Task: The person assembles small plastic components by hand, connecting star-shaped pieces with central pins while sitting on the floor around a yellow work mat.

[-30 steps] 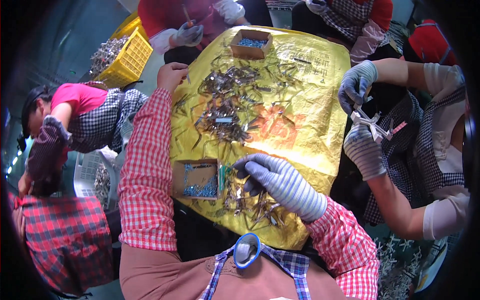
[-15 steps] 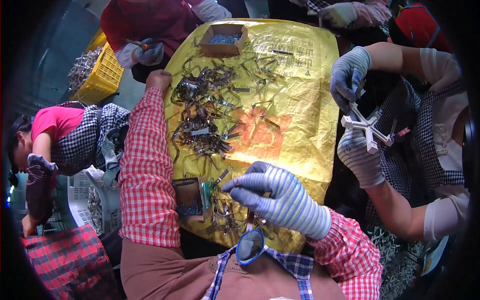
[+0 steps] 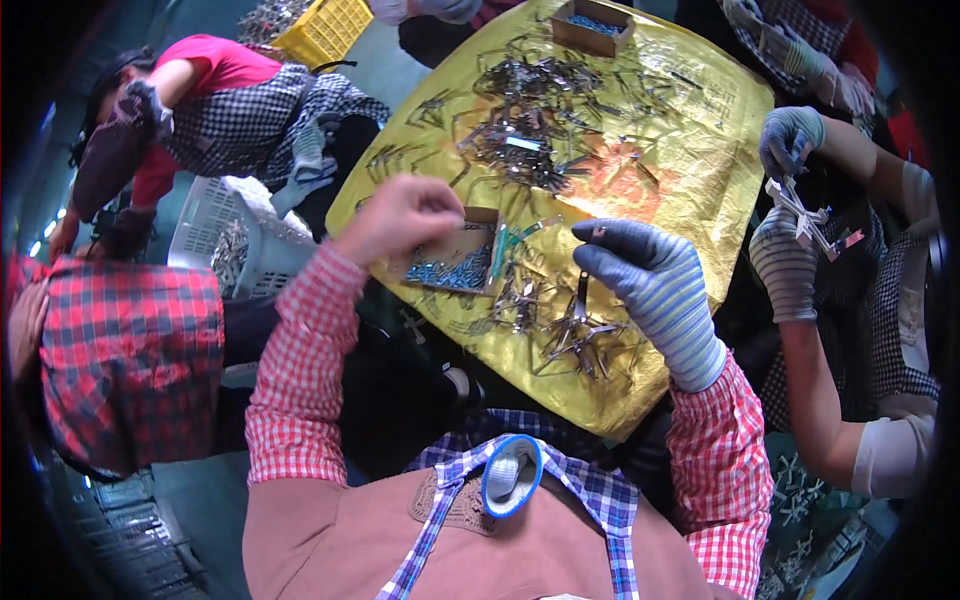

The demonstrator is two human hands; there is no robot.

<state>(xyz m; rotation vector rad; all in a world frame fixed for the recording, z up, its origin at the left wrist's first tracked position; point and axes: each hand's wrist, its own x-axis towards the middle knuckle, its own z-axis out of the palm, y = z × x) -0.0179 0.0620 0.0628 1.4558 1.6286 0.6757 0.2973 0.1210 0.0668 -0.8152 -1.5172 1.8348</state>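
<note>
A small box of screws [image 3: 455, 265] sat at frame centre on the sheet [image 3: 690, 150], metal pieces [image 3: 575, 335] just right of it, another box [image 3: 592, 25] at the top, a basket [image 3: 225, 240] left.

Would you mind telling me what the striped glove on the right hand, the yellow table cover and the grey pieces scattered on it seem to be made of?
The blue-grey striped glove on the right hand looks like knitted fabric, going by its ribbed stripes. The yellow table cover seems to be thin plastic sheet: glossy and wrinkled. The thin grey pieces look like bare metal, with bright glints.
</note>
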